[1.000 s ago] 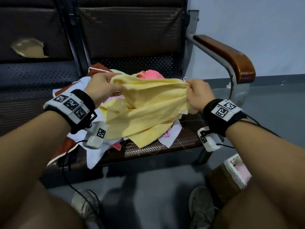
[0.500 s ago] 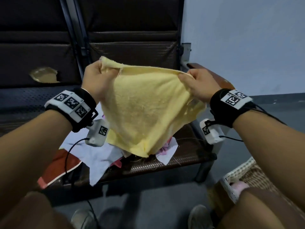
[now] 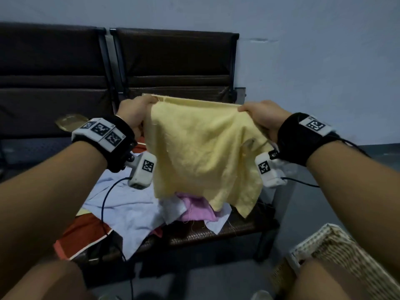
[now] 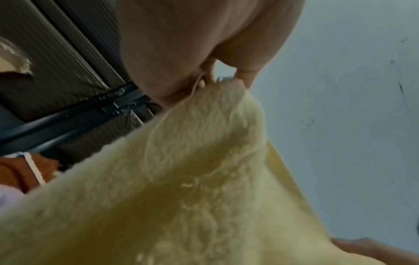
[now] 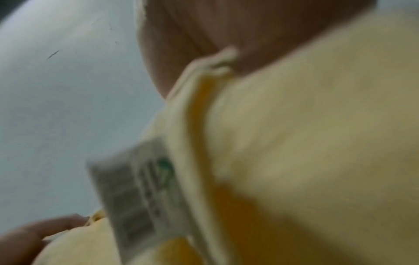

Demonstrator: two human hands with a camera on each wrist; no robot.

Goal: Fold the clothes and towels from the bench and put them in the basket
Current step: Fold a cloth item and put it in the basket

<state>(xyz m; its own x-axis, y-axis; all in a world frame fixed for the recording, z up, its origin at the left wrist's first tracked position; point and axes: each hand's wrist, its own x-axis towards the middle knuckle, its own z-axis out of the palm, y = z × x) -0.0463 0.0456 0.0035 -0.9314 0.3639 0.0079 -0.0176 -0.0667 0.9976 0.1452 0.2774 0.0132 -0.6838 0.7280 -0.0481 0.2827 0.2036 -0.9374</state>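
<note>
Mid-frame: left hand (image 3: 134, 113) and right hand (image 3: 259, 118) each pinch the fuzzy yellow terry towel's (image 3: 201, 152) top corners. Uneven hang risks a crooked fold.

Yellow towel (image 3: 201, 152) hangs spread above bench (image 3: 238, 229); wicker basket (image 3: 337, 252) on floor right.

Fuzzy yellow terry towel (image 3: 201, 148); woven wicker basket (image 3: 337, 254); seemingly leatherette bench (image 3: 173, 59).

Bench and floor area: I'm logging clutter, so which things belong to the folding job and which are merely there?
Job:
yellow towel, held by left hand and right hand
light blue cloth
pink cloth
red cloth
basket

Merely there:
bench
wall
</note>
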